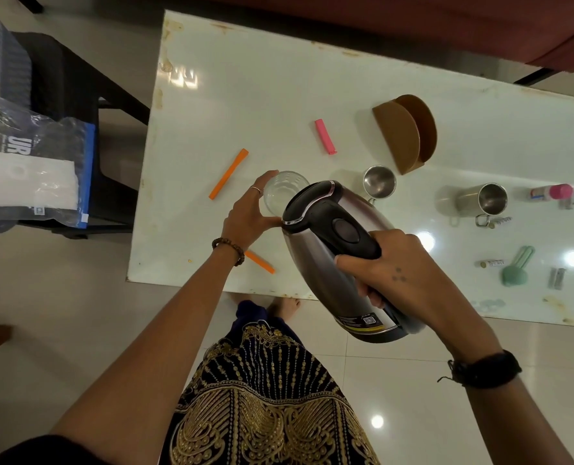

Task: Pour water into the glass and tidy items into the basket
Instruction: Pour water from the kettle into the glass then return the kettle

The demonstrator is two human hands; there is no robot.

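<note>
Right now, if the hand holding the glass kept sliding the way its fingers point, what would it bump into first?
The left hand points up and right, wrapped around the glass. Beyond the glass, probably the small steel cup comes first, though depth is hard to judge and the tilted kettle hides part of the path.

Clear glass (280,193) upright on table, steel kettle (339,250) tilted, spout over its rim

Counts on the white table (245,95): one clear drinking glass (280,193), one steel-and-black electric kettle (332,256), two orange plastic sticks (229,173) (260,261), one pink plastic stick (325,136), two stainless steel mugs (378,182) (480,200), one brown wooden semicircular holder (404,134), one mint-green plastic scoop (516,268), one pink-capped small bottle (552,193).
</note>
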